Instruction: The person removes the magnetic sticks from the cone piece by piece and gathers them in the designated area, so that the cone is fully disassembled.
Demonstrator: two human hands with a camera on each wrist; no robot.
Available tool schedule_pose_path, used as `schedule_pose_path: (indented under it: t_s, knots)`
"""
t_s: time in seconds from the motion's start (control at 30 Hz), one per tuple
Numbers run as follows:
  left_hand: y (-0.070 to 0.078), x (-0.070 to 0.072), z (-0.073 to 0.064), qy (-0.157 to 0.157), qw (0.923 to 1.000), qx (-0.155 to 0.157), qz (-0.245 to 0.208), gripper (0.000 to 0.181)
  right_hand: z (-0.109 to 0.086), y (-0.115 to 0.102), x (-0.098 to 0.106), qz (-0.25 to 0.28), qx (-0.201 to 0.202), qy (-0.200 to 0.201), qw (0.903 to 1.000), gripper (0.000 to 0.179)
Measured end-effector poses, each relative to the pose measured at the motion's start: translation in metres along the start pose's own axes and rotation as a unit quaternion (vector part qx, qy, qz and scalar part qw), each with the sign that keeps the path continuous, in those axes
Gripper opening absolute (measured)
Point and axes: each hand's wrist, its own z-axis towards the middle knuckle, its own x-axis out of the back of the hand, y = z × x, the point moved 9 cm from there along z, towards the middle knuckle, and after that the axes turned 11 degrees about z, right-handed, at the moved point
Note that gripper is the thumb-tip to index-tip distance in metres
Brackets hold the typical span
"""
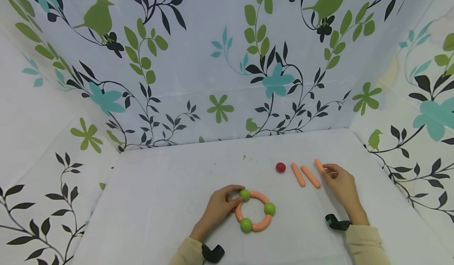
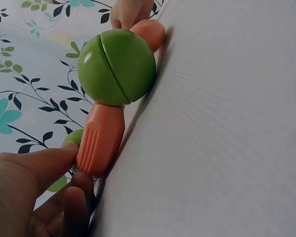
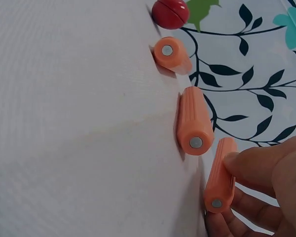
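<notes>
A ring of curved orange rods (image 1: 261, 224) joined by three green balls (image 1: 269, 208) lies on the white table. My left hand (image 1: 220, 205) pinches the ring's left curved rod (image 2: 101, 140) between thumb and fingers, close below a green ball (image 2: 117, 67). To the right, my right hand (image 1: 341, 182) pinches a straight orange magnetic rod (image 3: 221, 175) with a silver disc in its end. This rod is tilted, its lower end near the tabletop. Beside it lie two more straight orange rods (image 1: 310, 176) (image 1: 298, 174).
A red ball (image 1: 280, 167) sits left of the straight rods, toward the back of the white table (image 1: 170, 194). Behind and at both sides hangs a cloth (image 1: 220, 60) printed with leaves and birds. Each wrist carries a small black camera (image 1: 337, 222).
</notes>
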Motion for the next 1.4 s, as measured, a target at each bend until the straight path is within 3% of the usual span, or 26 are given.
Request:
schedule_pose_path:
  t_s: [0.23, 0.73, 1.1, 1.4]
  knots:
    - [-0.002, -0.006, -0.003, -0.011, 0.9999, 0.003, -0.001, 0.033, -0.01, 0.005, -0.005, -0.016, -0.003, -0.001, 0.9999, 0.033]
    - [0.002, -0.006, -0.002, -0.004, 0.9995, -0.025, 0.02, 0.038, -0.007, 0.0, -0.001, -0.03, -0.002, -0.017, 0.9994, 0.034]
    - [0.007, -0.003, -0.005, 0.008, 0.9968, -0.054, 0.059, 0.035, -0.006, -0.02, 0.006, -0.024, 0.021, -0.005, 0.9995, 0.033]
    - [0.006, 0.001, -0.003, 0.012, 0.9967, -0.052, 0.061, 0.034, -0.005, -0.04, 0.004, -0.013, 0.041, -0.007, 0.999, 0.032]
